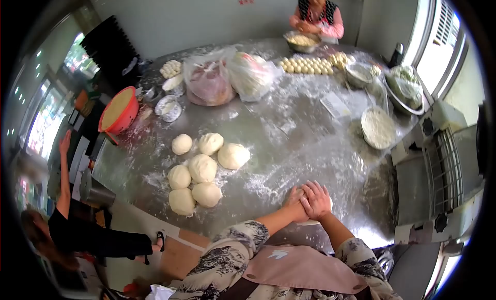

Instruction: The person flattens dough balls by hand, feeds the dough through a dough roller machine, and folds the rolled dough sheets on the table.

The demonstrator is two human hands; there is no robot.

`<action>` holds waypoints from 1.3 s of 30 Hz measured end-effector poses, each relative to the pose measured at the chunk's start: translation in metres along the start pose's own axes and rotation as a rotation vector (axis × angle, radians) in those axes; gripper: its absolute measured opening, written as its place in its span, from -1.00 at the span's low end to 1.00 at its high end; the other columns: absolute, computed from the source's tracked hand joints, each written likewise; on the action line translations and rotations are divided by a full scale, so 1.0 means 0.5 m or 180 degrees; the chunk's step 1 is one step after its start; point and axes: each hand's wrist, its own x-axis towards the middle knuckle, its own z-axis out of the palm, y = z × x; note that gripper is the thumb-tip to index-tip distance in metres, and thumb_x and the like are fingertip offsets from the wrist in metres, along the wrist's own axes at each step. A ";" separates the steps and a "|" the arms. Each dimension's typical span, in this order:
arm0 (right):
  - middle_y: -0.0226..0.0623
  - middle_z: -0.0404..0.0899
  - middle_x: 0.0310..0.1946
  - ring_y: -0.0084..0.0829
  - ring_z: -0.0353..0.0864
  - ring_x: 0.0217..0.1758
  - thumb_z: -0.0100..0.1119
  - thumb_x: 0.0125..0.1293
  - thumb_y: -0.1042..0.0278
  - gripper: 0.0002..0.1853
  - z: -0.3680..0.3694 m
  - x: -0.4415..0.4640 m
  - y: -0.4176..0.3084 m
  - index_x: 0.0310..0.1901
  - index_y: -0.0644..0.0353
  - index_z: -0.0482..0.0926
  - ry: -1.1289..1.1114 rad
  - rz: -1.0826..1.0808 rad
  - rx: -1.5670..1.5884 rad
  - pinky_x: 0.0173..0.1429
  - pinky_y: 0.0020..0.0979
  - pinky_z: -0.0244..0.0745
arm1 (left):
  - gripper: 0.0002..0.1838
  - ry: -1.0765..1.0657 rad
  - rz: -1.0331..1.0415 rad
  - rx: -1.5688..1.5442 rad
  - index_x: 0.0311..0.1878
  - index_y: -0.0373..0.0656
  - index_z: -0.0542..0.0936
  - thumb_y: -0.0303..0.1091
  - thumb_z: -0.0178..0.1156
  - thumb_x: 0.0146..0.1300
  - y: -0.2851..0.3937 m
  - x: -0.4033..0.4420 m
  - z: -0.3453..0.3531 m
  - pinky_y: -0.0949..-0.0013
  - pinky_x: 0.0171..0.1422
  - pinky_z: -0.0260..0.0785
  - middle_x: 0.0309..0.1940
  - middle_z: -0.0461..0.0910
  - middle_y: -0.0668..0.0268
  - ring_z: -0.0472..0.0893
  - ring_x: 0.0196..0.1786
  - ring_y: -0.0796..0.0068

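Note:
Both of my hands lie one over the other on a piece of dough (311, 222) near the front edge of the metal table (268, 155). My left hand (316, 199) overlaps my right hand (296, 205), its fingers stretched out. The fingers of my right hand are mostly hidden under it. Only a pale rim of the dough shows around and below the palms. To the left, several round dough balls (202, 168) rest in a group on the floured surface.
Plastic bags (209, 80) stand at the back, beside rows of small dough pieces (307, 66). A flour bowl (378, 128) sits at right, a red basin (120, 111) at left. One person (318, 16) works behind the table; another (98, 233) is at left. A machine (444, 171) borders the right side.

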 end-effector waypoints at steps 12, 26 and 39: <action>-0.02 0.65 -0.15 -0.23 0.65 -0.09 0.58 -0.20 0.18 -0.28 -0.006 -0.068 0.114 0.01 0.41 0.54 -0.0491 0.2025 0.0961 -0.06 -0.24 0.54 | -0.12 0.0869 -0.1820 -0.1461 0.37 -0.28 0.25 -0.07 0.38 0.03 -0.015 -0.015 0.092 0.04 0.43 0.14 0.34 0.25 -0.08 0.22 0.40 -0.10; -0.07 0.61 -0.37 -0.07 0.61 -0.32 0.35 -0.13 0.58 -0.71 -0.108 -0.050 0.033 -0.31 0.29 0.52 0.0658 -0.0318 0.0623 -0.21 -0.19 0.49 | -0.63 0.2431 -0.0145 -0.1484 -0.16 -0.24 0.50 -0.43 0.35 -0.09 -0.046 -0.063 0.048 0.16 0.05 0.39 -0.15 0.54 0.05 0.55 -0.02 -0.01; 0.07 0.14 0.41 0.10 0.01 0.51 -0.15 0.41 0.08 -0.43 -0.022 -0.014 -0.009 0.32 0.29 0.29 0.0122 -0.0165 -0.0030 0.50 0.03 -0.07 | -0.25 0.1792 -0.0128 -0.0116 0.44 -0.03 0.21 -0.06 0.12 0.18 0.023 0.043 0.110 -0.03 0.56 -0.23 0.47 0.08 0.06 0.01 0.53 0.09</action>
